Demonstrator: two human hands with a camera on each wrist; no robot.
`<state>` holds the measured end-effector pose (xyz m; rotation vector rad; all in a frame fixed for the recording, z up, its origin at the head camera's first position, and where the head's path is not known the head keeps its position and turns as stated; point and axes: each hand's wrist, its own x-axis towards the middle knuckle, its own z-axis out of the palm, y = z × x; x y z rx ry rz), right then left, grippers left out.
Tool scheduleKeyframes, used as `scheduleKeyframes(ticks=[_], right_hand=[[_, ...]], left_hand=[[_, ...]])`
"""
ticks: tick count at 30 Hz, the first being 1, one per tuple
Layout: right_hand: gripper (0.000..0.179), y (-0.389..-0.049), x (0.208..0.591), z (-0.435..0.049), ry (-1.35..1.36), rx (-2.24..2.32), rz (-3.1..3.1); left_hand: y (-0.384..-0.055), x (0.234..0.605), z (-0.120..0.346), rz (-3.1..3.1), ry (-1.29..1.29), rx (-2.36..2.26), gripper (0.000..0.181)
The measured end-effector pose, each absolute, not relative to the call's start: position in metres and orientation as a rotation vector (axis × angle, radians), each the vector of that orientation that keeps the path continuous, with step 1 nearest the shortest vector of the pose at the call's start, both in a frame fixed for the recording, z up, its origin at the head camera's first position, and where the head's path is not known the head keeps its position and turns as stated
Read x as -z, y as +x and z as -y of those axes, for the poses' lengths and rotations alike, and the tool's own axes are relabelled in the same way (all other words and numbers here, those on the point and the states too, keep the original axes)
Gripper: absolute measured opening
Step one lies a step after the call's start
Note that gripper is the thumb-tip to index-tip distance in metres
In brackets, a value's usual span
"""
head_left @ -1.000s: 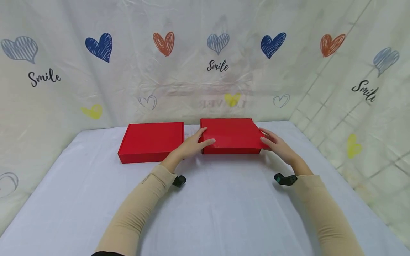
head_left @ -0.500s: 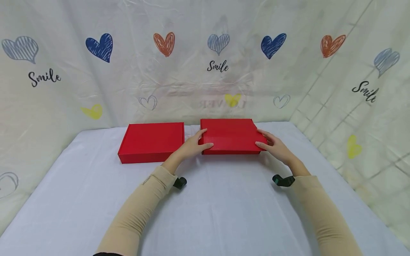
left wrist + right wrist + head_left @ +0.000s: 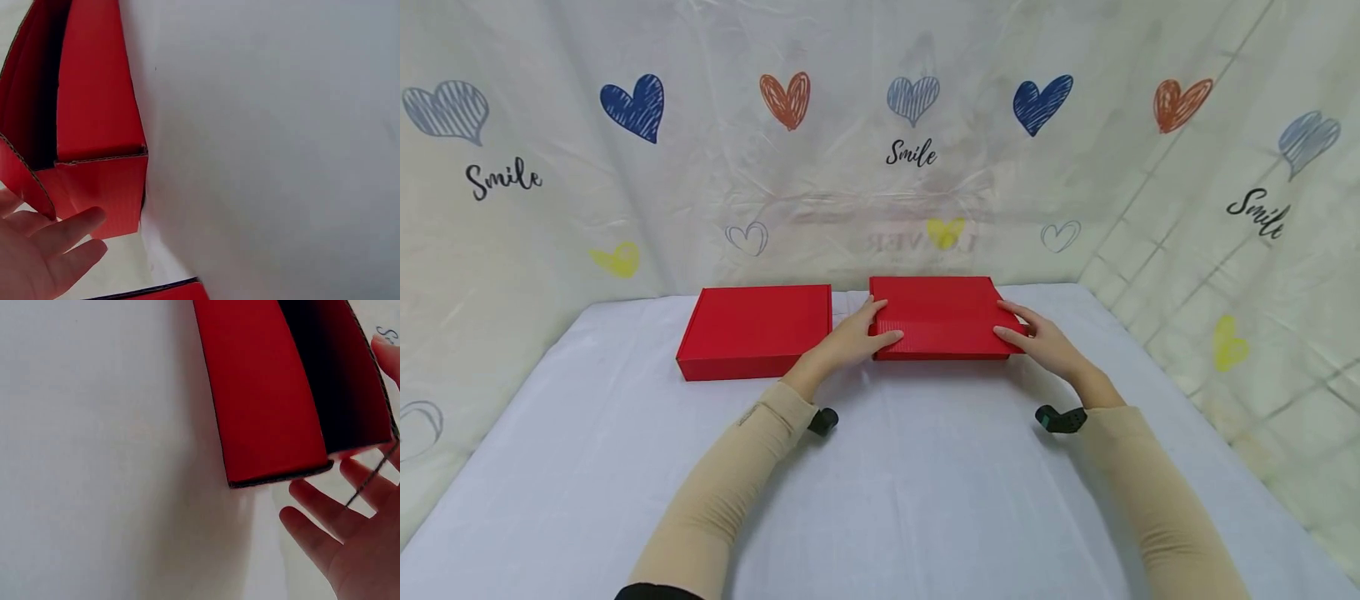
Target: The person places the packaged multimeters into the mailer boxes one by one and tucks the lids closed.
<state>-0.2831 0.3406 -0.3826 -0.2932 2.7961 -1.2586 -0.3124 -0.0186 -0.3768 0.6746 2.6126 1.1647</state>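
Note:
Two red cardboard boxes lie at the far side of the table. On the right-hand red box (image 3: 936, 312), the lid (image 3: 19, 162) is raised slightly, with a dark gap along the front in both wrist views. My left hand (image 3: 847, 340) holds the lid's left end, thumb on top and fingers at the side. In the left wrist view, some fingers (image 3: 69, 231) reach beside the box's end wall. My right hand (image 3: 1051, 348) holds the lid's right end, thumb on top, fingers spread around the side flap. The box's inside is too dark to make out.
The other red box (image 3: 756, 325) is closed and sits left of my left hand, a narrow gap away. White cloth (image 3: 925, 483) covers the table. A pale curtain (image 3: 842, 175) printed with hearts hangs directly behind the boxes.
My right hand has shifted slightly left, its thumb moving further onto the lid. The left hand stays at the lid's left end, almost still. Neither box has visibly moved along the table.

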Motion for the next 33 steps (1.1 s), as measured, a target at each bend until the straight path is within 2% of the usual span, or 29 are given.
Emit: scheduleKeyframes(ticks=[6, 16, 33], right_hand=[[0.072, -0.287, 0.384, -0.331, -0.366, 1.145, -2.877], [0.077, -0.289, 0.395, -0.335, -0.394, 1.046, -2.923], [0.073, -0.298, 0.392, -0.325, -0.473, 0.934, -2.953]], left_hand=[[-0.317, 0.375, 0.011, -2.699, 0.733, -0.975, 0.082], [-0.317, 0.381, 0.009, -2.709, 0.787, -0.805, 0.085], [-0.321, 0.376, 0.0, -2.786, 0.757, -0.616, 0.085]])
